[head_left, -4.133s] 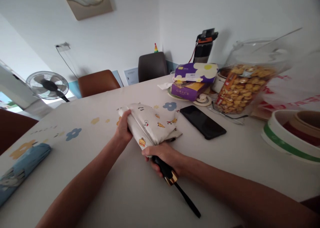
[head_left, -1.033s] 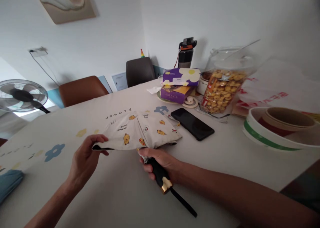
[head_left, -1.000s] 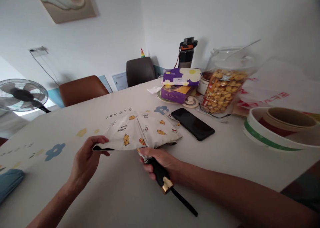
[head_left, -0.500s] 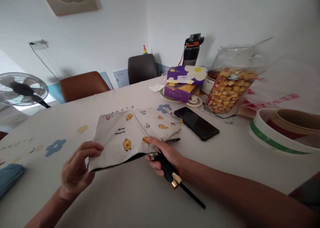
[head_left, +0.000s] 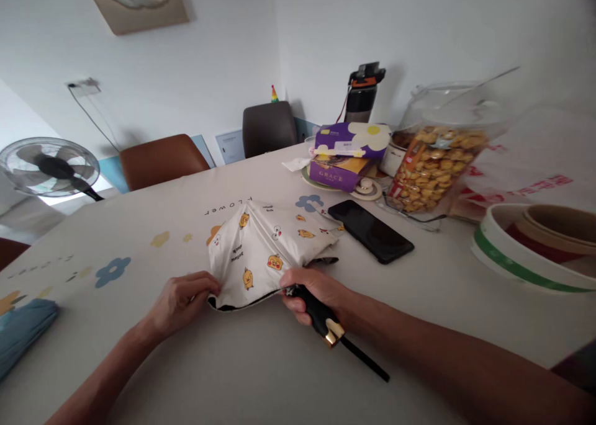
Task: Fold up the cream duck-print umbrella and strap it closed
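Note:
A folding umbrella [head_left: 265, 257] lies on the table, its cream canopy printed with yellow ducks and loosely bunched. Its black handle [head_left: 319, 313] has a gold end and a black wrist strap hanging toward the lower right. Around the top of the handle my right hand [head_left: 310, 291] is closed, the thumb resting on the canopy's edge. My left hand [head_left: 189, 298] pinches the lower left corner of the canopy, where a dark lining shows along the hem.
A black phone [head_left: 370, 229] lies right of the umbrella. Behind it are purple boxes [head_left: 335, 170], eyeglasses [head_left: 414, 217], a snack jar [head_left: 437, 164] and a dark bottle [head_left: 362, 96]. Tape rolls [head_left: 521, 276] sit at the right. Blue folded fabric [head_left: 28, 326] lies far left.
My left hand has moved right, bringing the canopy's left edge inward, so the fabric is narrower and creased. The right hand keeps its hold on the handle. The view has shifted slightly.

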{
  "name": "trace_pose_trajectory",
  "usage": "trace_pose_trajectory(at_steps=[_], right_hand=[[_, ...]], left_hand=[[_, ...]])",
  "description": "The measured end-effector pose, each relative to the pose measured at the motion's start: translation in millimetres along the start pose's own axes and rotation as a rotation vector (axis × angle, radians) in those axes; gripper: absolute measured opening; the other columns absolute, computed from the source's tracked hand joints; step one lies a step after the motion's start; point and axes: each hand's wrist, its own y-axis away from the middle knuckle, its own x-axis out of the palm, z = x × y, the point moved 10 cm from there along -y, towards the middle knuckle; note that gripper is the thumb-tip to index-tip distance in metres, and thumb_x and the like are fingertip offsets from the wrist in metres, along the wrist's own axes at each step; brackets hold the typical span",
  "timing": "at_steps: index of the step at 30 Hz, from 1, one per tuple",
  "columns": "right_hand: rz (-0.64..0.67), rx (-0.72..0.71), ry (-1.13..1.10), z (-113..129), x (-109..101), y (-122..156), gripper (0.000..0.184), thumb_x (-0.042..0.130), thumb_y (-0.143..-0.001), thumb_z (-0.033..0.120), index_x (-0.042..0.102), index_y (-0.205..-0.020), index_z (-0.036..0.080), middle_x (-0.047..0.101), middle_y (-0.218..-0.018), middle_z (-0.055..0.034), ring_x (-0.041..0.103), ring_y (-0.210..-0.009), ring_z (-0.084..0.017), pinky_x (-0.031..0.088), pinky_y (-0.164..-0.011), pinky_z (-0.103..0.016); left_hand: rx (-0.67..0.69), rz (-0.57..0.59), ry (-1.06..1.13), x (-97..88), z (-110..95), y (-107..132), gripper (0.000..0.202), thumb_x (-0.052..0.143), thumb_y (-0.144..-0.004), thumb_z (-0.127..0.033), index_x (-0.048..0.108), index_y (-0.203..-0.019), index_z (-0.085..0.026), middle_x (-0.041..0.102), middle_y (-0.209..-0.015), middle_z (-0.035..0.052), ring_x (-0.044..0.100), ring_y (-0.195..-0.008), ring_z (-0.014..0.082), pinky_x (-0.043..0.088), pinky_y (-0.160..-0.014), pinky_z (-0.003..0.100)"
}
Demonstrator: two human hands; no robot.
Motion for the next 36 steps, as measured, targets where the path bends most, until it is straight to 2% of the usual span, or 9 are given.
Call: trace_pose_trajectory(at_steps=[3, 5, 7, 11, 13, 20, 22, 26, 36], right_hand=[[-0.049, -0.024, 0.037, 1.3, -2.2, 1.3, 0.015, 0.047, -0.075, 0.021, 0.046, -0.061, 0.016, 0.041, -0.039, 0.005, 0.034, -0.03, -0.006, 0.033, -0.03, -0.016], [-0.103, -0.052, 0.08, 3.7, -5.1, 2.6, 0.013, 0.049, -0.072, 0.02, 0.045, -0.061, 0.016, 0.041, -0.039, 0.0051, 0.034, -0.03, -0.006, 0.033, -0.03, -0.017], [-0.14, -0.083, 0.111, 6.1, -6.0, 4.2, 0.011, 0.049, -0.071, 0.019, 0.045, -0.061, 0.016, 0.041, -0.039, 0.0055, 0.034, -0.029, -0.006, 0.034, -0.03, -0.017], [-0.145, -0.098, 0.174, 5.3, -1.8, 6.9, 0.009, 0.05, -0.069, 0.02, 0.046, -0.061, 0.016, 0.042, -0.039, 0.0052, 0.035, -0.029, -0.007, 0.034, -0.029, -0.018], [-0.15, -0.079, 0.221, 2.7, -0.9, 8.0, 0.01, 0.05, -0.069, 0.02, 0.046, -0.06, 0.016, 0.043, -0.038, 0.0046, 0.036, -0.028, -0.007, 0.034, -0.028, -0.019], [-0.21, -0.067, 0.251, 4.9, -6.5, 9.1, 0.012, 0.05, -0.068, 0.02, 0.047, -0.057, 0.016, 0.043, -0.037, 0.0047, 0.037, -0.028, -0.007, 0.035, -0.028, -0.018], [-0.249, -0.086, 0.27, 8.2, -9.3, 10.0, 0.011, 0.051, -0.067, 0.019, 0.046, -0.057, 0.016, 0.044, -0.037, 0.0046, 0.038, -0.028, -0.007, 0.036, -0.028, -0.018], [-0.272, -0.089, 0.33, 8.2, -8.3, 11.0, 0.014, 0.052, -0.066, 0.018, 0.046, -0.053, 0.016, 0.045, -0.038, 0.0029, 0.042, -0.029, -0.009, 0.037, -0.028, -0.02], [-0.183, -0.137, 0.291, 16.2, 2.1, 19.3, 0.02, 0.05, -0.072, 0.019, 0.047, -0.052, 0.015, 0.045, -0.037, 0.003, 0.041, -0.028, -0.008, 0.039, -0.029, -0.019]], left_hand=[[-0.199, -0.206, -0.029, -23.4, 13.2, -0.3, 0.024, 0.04, -0.076, -0.012, 0.062, -0.072, -0.02, 0.066, -0.079, 0.0012, 0.059, -0.066, 0.0116, 0.046, -0.063, 0.022], [-0.289, -0.38, 0.018, -43.6, 7.5, 0.7, 0.022, 0.042, -0.074, -0.014, 0.063, -0.074, -0.021, 0.065, -0.078, 0.0004, 0.058, -0.066, 0.012, 0.046, -0.064, 0.023], [-0.336, -0.442, 0.152, -50.0, -5.3, -4.6, 0.019, 0.046, -0.076, -0.017, 0.064, -0.078, -0.022, 0.065, -0.08, 0.0003, 0.059, -0.07, 0.0127, 0.047, -0.067, 0.024], [-0.329, -0.292, 0.512, -24.1, -32.5, -38.6, 0.015, 0.053, -0.078, -0.027, 0.065, -0.085, -0.022, 0.065, -0.085, 0.0022, 0.059, -0.083, 0.0151, 0.046, -0.075, 0.026], [-0.346, -0.272, 0.665, -10.9, -31.8, -56.3, 0.017, 0.056, -0.076, -0.031, 0.064, -0.086, -0.02, 0.064, -0.085, 0.003, 0.057, -0.082, 0.0153, 0.047, -0.072, 0.026], [-0.703, -0.572, 0.792, -8.0, 19.3, -60.6, 0.025, 0.062, -0.067, -0.03, 0.058, -0.084, -0.013, 0.057, -0.082, 0.0063, 0.055, -0.079, 0.0178, 0.052, -0.062, 0.032], [-0.747, -0.542, 0.817, -5.0, 15.1, -58.5, 0.029, 0.065, -0.067, -0.032, 0.059, -0.086, -0.012, 0.059, -0.089, 0.0101, 0.056, -0.084, 0.0205, 0.054, -0.063, 0.034], [-0.754, -0.274, 1.037, 24.7, -11.4, -70.0, 0.038, 0.069, -0.068, -0.038, 0.063, -0.094, -0.011, 0.063, -0.1, 0.0159, 0.06, -0.087, 0.0246, 0.053, -0.066, 0.035], [-0.707, -0.272, 1.561, 61.6, -34.8, -98.6, 0.041, 0.067, -0.072, -0.036, 0.061, -0.104, -0.011, 0.067, -0.101, 0.014, 0.061, -0.097, 0.0283, 0.05, -0.088, 0.04]])
